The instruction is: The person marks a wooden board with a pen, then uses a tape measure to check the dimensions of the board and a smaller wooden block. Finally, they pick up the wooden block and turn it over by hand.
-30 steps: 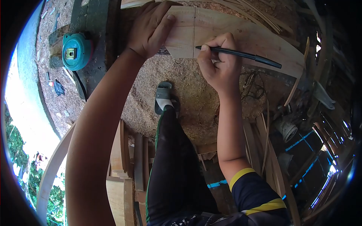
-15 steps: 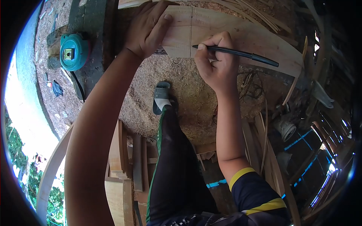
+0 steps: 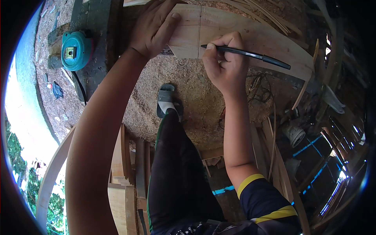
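Observation:
My left hand [image 3: 154,31] lies spread on the left part of a pale wooden board [image 3: 266,35], fingers apart and pointing up. A thin dark line runs across the board just right of it. My right hand [image 3: 229,58] pinches a black pen [image 3: 254,55] between thumb and fingers, its tip by that line and its long end sticking out to the right. Beyond my left hand, a teal tape measure [image 3: 77,51] sits on a dark beam [image 3: 94,23].
Wood shavings cover the ground [image 3: 196,102], where my sandalled foot [image 3: 167,96] stands. Cut boards [image 3: 119,196] lie at the lower left and curved strips [image 3: 282,172] at the lower right. Thin strips [image 3: 266,17] lie behind the board. A whitish can [image 3: 294,135] is at the right.
The view has shifted slightly, and my leg appears a little further left. Both hands keep nearly the same pose on the board, the pen still in my right hand.

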A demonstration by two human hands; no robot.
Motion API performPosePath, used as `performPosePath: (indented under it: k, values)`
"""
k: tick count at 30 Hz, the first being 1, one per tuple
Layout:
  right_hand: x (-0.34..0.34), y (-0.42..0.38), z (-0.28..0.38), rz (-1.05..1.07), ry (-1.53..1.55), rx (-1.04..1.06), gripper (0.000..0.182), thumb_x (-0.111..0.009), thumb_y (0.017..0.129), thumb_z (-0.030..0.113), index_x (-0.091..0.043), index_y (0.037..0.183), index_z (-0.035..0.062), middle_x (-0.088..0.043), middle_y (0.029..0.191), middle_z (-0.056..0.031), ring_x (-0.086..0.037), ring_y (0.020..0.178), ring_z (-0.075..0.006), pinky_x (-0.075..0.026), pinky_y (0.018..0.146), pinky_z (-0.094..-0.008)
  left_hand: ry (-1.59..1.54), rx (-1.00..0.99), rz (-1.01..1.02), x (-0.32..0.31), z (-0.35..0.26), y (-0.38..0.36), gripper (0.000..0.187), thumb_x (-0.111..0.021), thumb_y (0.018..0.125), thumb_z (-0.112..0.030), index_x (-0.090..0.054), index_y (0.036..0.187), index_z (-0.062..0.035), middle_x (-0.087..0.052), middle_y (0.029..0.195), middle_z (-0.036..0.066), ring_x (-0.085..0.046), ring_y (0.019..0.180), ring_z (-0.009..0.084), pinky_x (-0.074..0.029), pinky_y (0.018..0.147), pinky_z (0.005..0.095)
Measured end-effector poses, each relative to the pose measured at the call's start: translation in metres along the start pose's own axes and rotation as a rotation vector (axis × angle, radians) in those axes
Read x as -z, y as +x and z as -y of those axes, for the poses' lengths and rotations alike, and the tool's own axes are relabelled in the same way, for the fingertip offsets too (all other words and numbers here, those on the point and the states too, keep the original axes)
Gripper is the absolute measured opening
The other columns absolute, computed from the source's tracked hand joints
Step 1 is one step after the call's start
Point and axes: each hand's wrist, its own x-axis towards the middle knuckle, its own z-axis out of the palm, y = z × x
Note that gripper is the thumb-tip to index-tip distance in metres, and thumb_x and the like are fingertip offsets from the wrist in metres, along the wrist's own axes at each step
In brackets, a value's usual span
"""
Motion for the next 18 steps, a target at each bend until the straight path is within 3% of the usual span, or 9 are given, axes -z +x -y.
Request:
performPosePath:
  k: [10,15,18]
  values:
    - [-0.0003,0.0017,0.0023,0.018,-0.021,-0.002,0.015,-0.071,0.082,0.008,-0.057,0.088,0.0089,-0.059,0.064,0.0001,-0.058,0.062,-0.0237,-0.043,0.075,-0.041,-0.023,-0.01,0.024,0.0006,0.001,-0.0006,0.047,-0.045,0.106,-0.033,-0.058,0.136,0.0009,-0.063,0.125,0.028,-0.057,0.121,0.0485,-0.043,0.105,0.0484]
    - [0.0,0.0018,0.0014,0.019,-0.037,0.009,0.015,-0.071,0.082,0.008,-0.057,0.087,0.0093,-0.059,0.064,0.0001,-0.058,0.061,-0.0234,-0.043,0.075,-0.0411,0.043,-0.005,-0.07,-0.0058,0.0068,-0.0039,0.049,-0.046,0.106,-0.034,-0.057,0.137,0.0017,-0.063,0.127,0.029,-0.057,0.122,0.0488,-0.043,0.106,0.0482]
    - [-0.0014,0.0018,0.0009,0.003,-0.027,0.024,0.015,-0.071,0.082,0.008,-0.057,0.087,0.0095,-0.059,0.063,0.0005,-0.058,0.059,-0.0227,-0.043,0.074,-0.0408,0.004,0.009,-0.007,-0.0023,0.0069,-0.0034,0.049,-0.047,0.106,-0.034,-0.057,0.138,0.0017,-0.063,0.127,0.029,-0.058,0.122,0.0488,-0.044,0.106,0.0477]
